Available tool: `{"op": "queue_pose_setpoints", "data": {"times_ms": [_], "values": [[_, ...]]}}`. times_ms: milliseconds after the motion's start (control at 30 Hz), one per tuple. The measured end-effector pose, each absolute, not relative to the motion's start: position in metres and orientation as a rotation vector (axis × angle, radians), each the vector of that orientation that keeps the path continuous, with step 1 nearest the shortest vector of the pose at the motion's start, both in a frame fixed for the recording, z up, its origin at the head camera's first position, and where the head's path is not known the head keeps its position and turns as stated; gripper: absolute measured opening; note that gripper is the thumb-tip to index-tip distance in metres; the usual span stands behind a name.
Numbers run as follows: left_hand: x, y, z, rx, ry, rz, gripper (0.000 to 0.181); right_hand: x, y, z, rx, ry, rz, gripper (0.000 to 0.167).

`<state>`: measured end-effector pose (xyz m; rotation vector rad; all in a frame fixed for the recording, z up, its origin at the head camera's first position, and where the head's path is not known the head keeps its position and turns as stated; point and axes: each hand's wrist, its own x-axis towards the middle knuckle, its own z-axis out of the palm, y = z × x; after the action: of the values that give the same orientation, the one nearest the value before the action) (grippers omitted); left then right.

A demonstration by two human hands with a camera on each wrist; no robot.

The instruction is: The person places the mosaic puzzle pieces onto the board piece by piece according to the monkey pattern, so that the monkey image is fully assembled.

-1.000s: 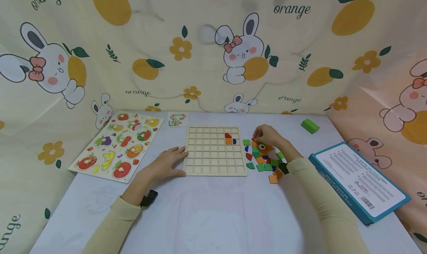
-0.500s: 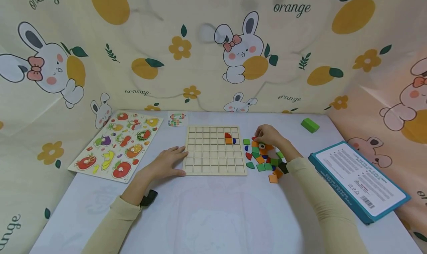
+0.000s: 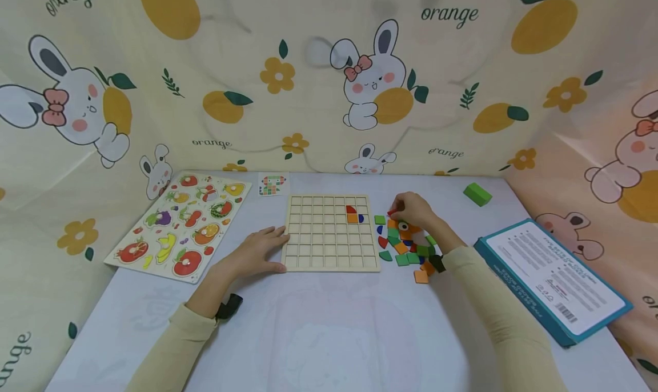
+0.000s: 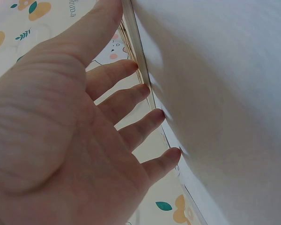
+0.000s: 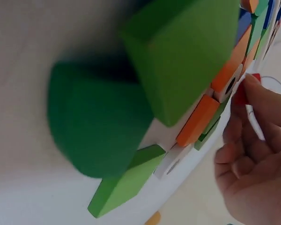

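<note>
A wooden grid board (image 3: 329, 242) lies in the middle of the table. Red, orange and blue pieces sit together in cells near its upper right. My left hand (image 3: 257, 251) rests at the board's left edge, and in the left wrist view its spread fingers (image 4: 140, 131) touch that edge. Right of the board, my right hand (image 3: 413, 209) pinches a small red piece (image 5: 241, 96) between thumb and finger. The hand is over the far end of a pile of coloured pieces (image 3: 402, 259), partly hiding it; the red piece's exact shape is unclear.
A fruit puzzle board (image 3: 177, 226) lies at the left, beside a small pattern card (image 3: 273, 184). A teal box (image 3: 555, 278) lies at the right. One green block (image 3: 477, 194) stands at the back right. Large green pieces (image 5: 182, 56) fill the right wrist view's near side.
Almost nothing moves. The red piece in my right fingertips appears slightly raised and turned; my left hand stays at the board's edge.
</note>
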<state>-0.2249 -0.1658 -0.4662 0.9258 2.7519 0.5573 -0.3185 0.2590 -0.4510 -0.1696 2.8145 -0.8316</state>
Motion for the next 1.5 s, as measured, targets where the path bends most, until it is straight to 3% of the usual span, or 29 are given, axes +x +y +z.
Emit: {"op": "queue_pose_setpoints", "data": {"times_ms": [200,467,700,867,1200,1500], "values": [[-0.225,-0.166,-0.467,0.913,2.749,0.562,0.081,-0.316,0.254,-0.447,-0.389,2.826,-1.064,0.01],[-0.225,-0.165,-0.467,0.919,2.75,0.563,0.08,-0.306,0.23,-0.443,-0.62,2.646,-1.212,0.019],[-0.225,-0.165,-0.465,0.929,2.751,0.548,0.081,-0.295,0.205,-0.444,-0.621,2.452,-1.372,0.019],[-0.225,-0.165,-0.464,0.938,2.753,0.554,0.08,-0.286,0.19,-0.446,-0.636,2.558,-1.252,0.01],[-0.225,-0.165,-0.467,0.908,2.74,0.555,0.081,-0.283,0.175,-0.452,-0.55,2.69,-1.123,0.014],[-0.224,-0.165,-0.464,0.903,2.747,0.558,0.081,-0.283,0.17,-0.455,-0.471,2.765,-1.133,0.004]]}}
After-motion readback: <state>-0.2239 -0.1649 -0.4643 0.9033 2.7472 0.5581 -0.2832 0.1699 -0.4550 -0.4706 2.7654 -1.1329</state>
